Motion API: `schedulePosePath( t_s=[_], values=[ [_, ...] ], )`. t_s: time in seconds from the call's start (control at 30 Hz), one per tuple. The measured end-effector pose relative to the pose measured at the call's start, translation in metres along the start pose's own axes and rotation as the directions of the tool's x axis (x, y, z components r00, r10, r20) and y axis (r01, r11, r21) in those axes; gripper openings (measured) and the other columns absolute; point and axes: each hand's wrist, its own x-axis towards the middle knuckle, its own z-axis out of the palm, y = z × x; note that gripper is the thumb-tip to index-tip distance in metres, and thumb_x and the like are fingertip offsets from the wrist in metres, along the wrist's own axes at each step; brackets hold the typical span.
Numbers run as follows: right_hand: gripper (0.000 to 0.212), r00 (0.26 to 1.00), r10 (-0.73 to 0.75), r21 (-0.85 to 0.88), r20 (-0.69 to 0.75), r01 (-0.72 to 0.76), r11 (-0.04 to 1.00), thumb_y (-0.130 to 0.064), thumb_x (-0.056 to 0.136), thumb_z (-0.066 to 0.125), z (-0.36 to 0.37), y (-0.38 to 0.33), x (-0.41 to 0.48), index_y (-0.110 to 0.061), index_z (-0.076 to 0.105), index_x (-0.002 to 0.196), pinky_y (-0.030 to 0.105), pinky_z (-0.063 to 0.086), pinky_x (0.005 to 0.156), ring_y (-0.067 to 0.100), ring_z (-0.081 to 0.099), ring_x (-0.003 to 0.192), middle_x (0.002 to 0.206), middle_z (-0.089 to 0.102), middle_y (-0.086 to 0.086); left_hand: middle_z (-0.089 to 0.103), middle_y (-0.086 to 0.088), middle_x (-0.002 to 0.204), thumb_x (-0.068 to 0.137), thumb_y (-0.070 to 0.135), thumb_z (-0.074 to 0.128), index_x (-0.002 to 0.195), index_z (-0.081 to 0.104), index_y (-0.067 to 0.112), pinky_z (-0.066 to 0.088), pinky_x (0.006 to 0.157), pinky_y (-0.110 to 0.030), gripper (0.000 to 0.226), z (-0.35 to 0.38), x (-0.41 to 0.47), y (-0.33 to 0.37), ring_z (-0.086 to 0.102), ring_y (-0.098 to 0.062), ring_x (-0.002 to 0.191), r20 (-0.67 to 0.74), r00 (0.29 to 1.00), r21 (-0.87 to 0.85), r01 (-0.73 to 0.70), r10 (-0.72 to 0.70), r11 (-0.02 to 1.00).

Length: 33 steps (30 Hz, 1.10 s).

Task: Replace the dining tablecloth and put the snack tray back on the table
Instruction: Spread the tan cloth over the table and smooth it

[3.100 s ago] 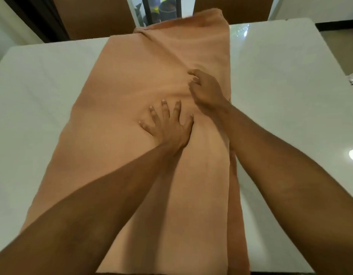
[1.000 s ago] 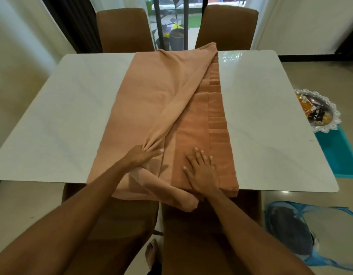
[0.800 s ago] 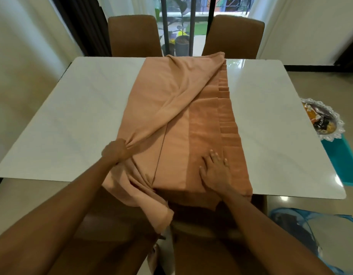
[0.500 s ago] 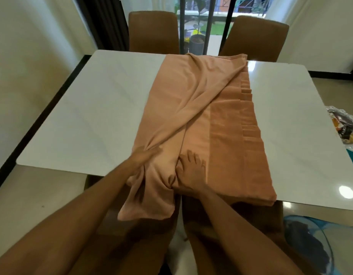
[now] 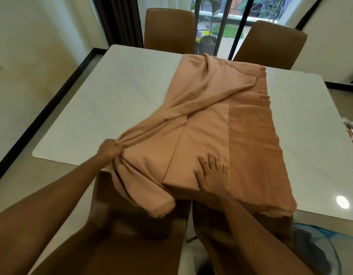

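Half a second ago the left hand (image 5: 111, 150) lay close beside the right hand (image 5: 211, 172). Now it has gone out to the left along the near edge, and the top layer of the tablecloth (image 5: 207, 124) has come with it, opening into a slanting sheet. The left fingers (image 5: 117, 149) are clenched round a bunch of that layer, which puckers at the grip. The right fingers (image 5: 212, 160) are straight and spread, pressing flat on the folded layers beneath.

The tablecloth is peach-coloured and lies as a long folded strip down the middle of the white worktop (image 5: 112, 104), from the far edge to the near one. Stepped fold edges show along its right side. A loose end spills over the near edge and hangs in front of a brown chair back (image 5: 135, 221).

A second chair back (image 5: 215, 225) stands just beside it, so both sit between the person and the worktop. Two more brown chairs (image 5: 169, 30) stand at the far side. Between them are dark window bars and a potted plant (image 5: 208, 41).

The snack tray (image 5: 350, 124) shows only as a silvery sliver at the right edge of the view, off the worktop. A blue object (image 5: 310, 247) lies on the floor at the lower right, too blurred to identify.
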Motion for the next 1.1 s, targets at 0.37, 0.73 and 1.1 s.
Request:
schedulePosePath(
  t_s=[0.37,0.73,1.1],
  values=[
    [0.048,0.979,-0.173,0.098,-0.111,0.184,0.978,-0.048,0.095,0.049,0.014,-0.123,0.036,-0.029,0.049,0.139,0.057,0.021,0.116,0.028,0.031,0.142,0.158,0.035,0.006,0.034,-0.014,0.153,0.093,0.049,0.046,0.148,0.039,0.026,0.035,0.107,-0.060,0.060,0.011,0.005,-0.025,0.036,-0.041,0.136,-0.013,0.938,0.549,-0.282,0.345,0.787],
    [0.068,0.949,-0.232,-0.045,-0.212,0.227,0.973,-0.071,0.093,0.033,0.046,-0.112,0.037,-0.036,0.038,0.151,0.058,0.007,0.122,0.028,0.023,0.151,0.165,0.027,0.002,-0.005,0.005,0.166,0.085,0.080,0.036,0.157,0.002,0.037,0.014,0.111,-0.073,0.090,-0.008,0.047,-0.066,-0.007,-0.041,0.150,0.098,0.995,0.568,-0.082,0.032,0.819],
    [0.083,0.976,-0.192,-0.054,-0.105,0.188,0.981,-0.083,0.087,0.022,0.041,-0.094,-0.007,-0.041,0.017,0.158,0.051,0.005,0.123,0.025,0.007,0.155,0.169,0.010,-0.001,0.038,-0.015,0.151,0.088,0.060,0.053,0.146,0.034,0.015,0.034,0.108,-0.055,0.076,0.004,0.003,-0.036,0.041,-0.039,0.133,0.004,0.998,0.711,0.047,-0.070,0.702]
  ],
)
